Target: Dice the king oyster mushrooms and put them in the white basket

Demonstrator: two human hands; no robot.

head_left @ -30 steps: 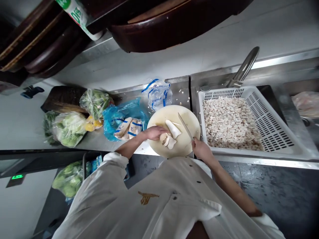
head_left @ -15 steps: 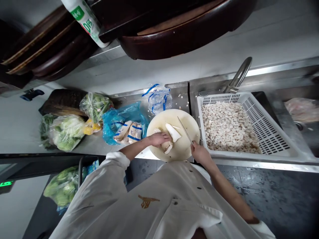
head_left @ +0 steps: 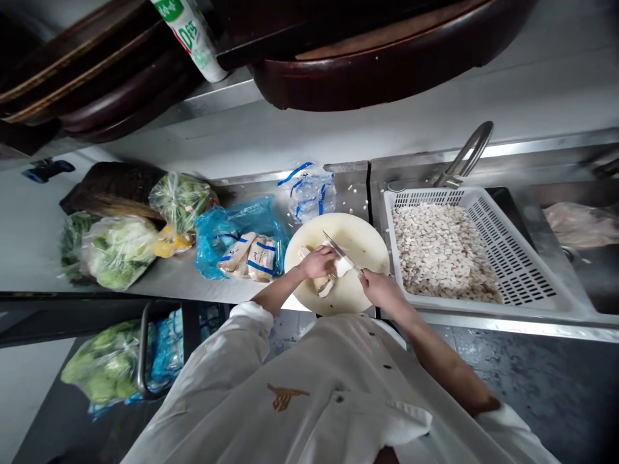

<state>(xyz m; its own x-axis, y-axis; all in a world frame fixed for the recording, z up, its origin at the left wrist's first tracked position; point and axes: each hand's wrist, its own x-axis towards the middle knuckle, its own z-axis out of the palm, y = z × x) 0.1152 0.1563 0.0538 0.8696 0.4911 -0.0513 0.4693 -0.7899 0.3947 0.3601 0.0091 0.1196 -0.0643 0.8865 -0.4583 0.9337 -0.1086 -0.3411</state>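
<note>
A round, pale cutting board (head_left: 355, 298) lies at the counter's front edge in the head view. My right hand (head_left: 382, 290) is closed round the handle of a knife (head_left: 338, 247). The blade slants up and left, over a white piece of what looks like king oyster mushroom (head_left: 343, 267). My left hand (head_left: 318, 263) has its fingers bent over this piece, close beside the blade, and holds it against the board. More mushroom pieces (head_left: 325, 285) lie under and in front of my left palm, partly hidden by it.
Right of the board, a white perforated basket (head_left: 520, 248) holds many small diced pieces (head_left: 438, 248), beneath a faucet (head_left: 467, 154). To the left are a blue bag (head_left: 206, 248) with packed mushrooms (head_left: 249, 256) and bagged vegetables (head_left: 123, 248). A crumpled clear bag (head_left: 312, 193) lies behind; dark wooden tubs (head_left: 387, 80) hang low overhead.
My left hand has moved right onto the white mushroom piece. The knife has swung left, so its blade now lies over that piece. The whole view has shifted slightly.
</note>
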